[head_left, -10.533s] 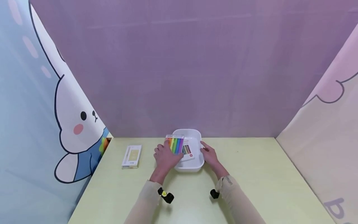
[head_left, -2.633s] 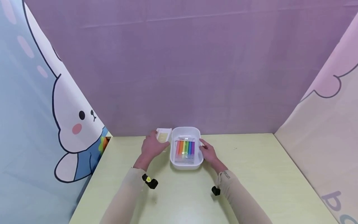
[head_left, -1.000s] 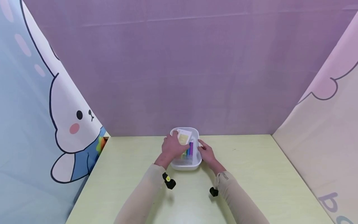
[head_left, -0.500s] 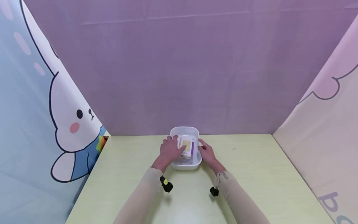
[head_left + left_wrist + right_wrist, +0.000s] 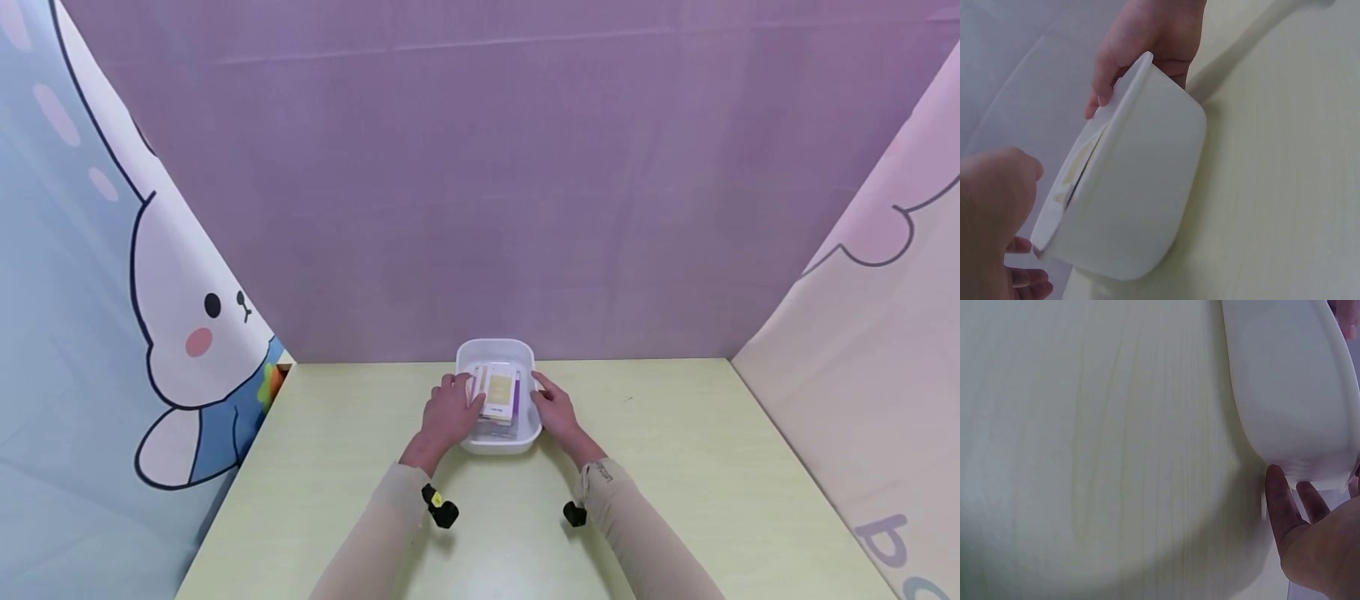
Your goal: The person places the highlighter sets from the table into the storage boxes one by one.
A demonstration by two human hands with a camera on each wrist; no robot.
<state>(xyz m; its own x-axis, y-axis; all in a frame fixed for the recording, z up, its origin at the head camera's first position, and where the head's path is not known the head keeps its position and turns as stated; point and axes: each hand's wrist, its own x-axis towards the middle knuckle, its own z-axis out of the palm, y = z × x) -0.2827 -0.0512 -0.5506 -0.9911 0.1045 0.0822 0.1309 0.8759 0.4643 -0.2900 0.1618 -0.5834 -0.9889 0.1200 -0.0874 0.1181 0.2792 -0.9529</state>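
Observation:
A white plastic tray (image 5: 495, 343) stands near the back of the table. Inside lies a white box (image 5: 498, 390) with a yellow panel, on top of a clear pack of rainbow-coloured sticks (image 5: 517, 393); mostly its purple side and clear lower end show. My left hand (image 5: 447, 414) is at the tray's left rim, fingers loosely bent and holding nothing; in the left wrist view a gap parts its thumb from the box. My right hand (image 5: 557, 415) grips the right rim, thumb over the edge and fingers against the outer wall (image 5: 1291, 394).
The pale yellow table (image 5: 645, 517) spreads round the tray and ends at a purple cloth wall (image 5: 480, 208) just behind it. Printed cloth with a rabbit (image 5: 202, 333) hangs at the left, and a pale pink-and-cream cloth (image 5: 862, 350) at the right.
The colour pack, then the white box from the left, have gone into the tray over the pencil pack. My left hand has let go of the box and drawn back left; the right stays.

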